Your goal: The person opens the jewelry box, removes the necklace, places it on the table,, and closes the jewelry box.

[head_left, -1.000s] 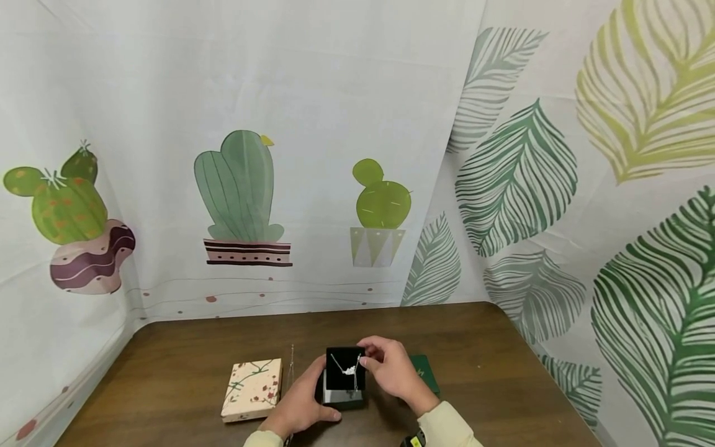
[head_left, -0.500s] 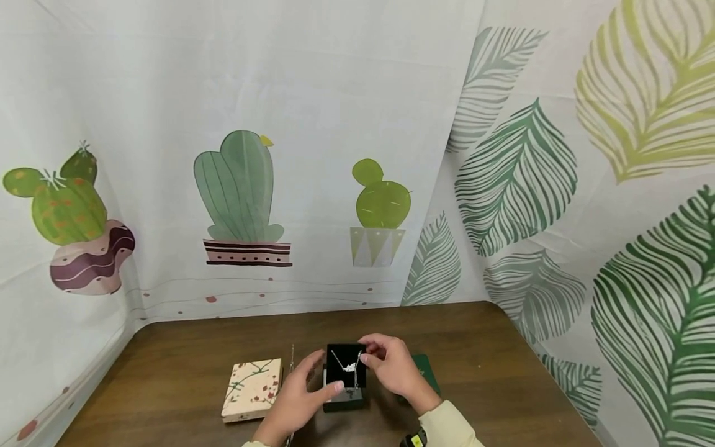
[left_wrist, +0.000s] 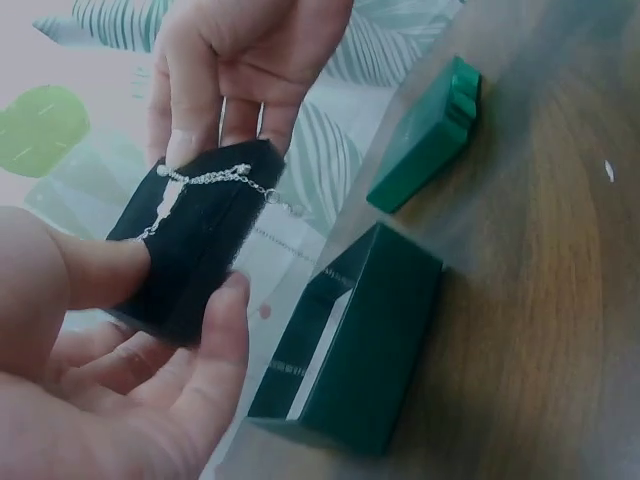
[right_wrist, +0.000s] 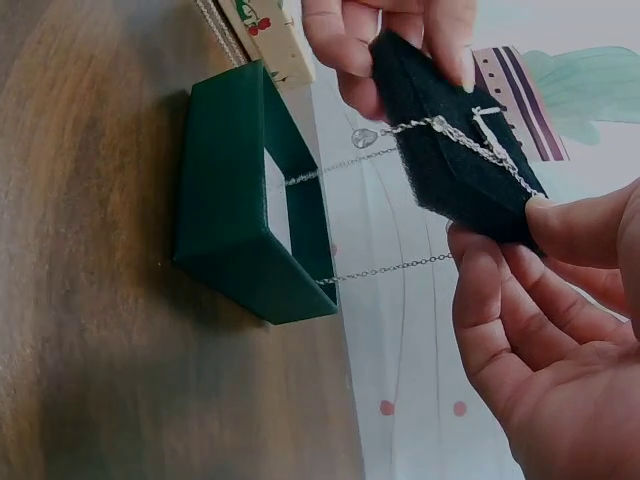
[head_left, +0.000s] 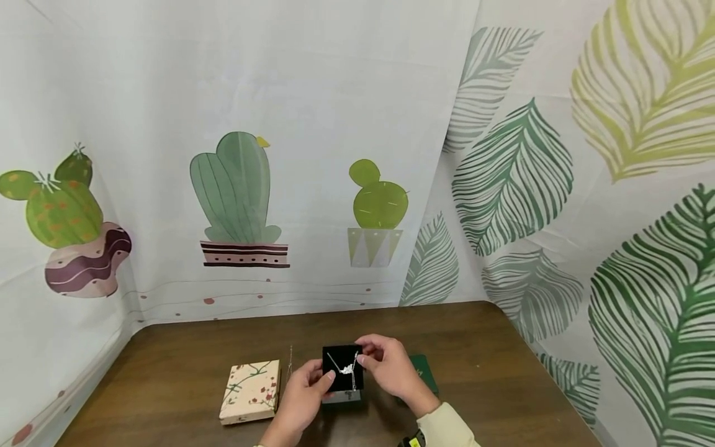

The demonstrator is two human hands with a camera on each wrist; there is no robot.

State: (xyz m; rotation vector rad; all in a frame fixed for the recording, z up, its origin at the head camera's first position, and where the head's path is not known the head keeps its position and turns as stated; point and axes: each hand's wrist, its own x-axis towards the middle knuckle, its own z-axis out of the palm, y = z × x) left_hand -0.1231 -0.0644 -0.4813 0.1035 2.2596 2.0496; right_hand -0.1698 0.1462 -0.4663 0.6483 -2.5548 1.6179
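Observation:
Between my hands is a black foam jewellery pad (head_left: 339, 357), tilted above the open green box (right_wrist: 225, 190). A silver necklace (right_wrist: 470, 140) crosses its face, and thin chain (right_wrist: 400, 266) runs from behind the pad into the box. My left hand (head_left: 301, 394) pinches the pad's left side, thumb on the front and fingers behind. On the opposite side, my right hand (head_left: 391, 369) pinches the edge with its thumb on the chain. In the left wrist view the box (left_wrist: 385, 340) lies below the pad, with a pale lining showing inside.
A green lid (left_wrist: 430, 135) lies on the wooden table (head_left: 503, 385), partly behind my right hand in the head view. To the left is a cream floral box (head_left: 251, 391), with a thin chain (head_left: 290, 363) beside it. A printed curtain (head_left: 313, 217) borders the table's back.
My left hand has let go of the green box and taken hold of the pad's left side. The pad has risen out of the box, while my right hand keeps its grip.

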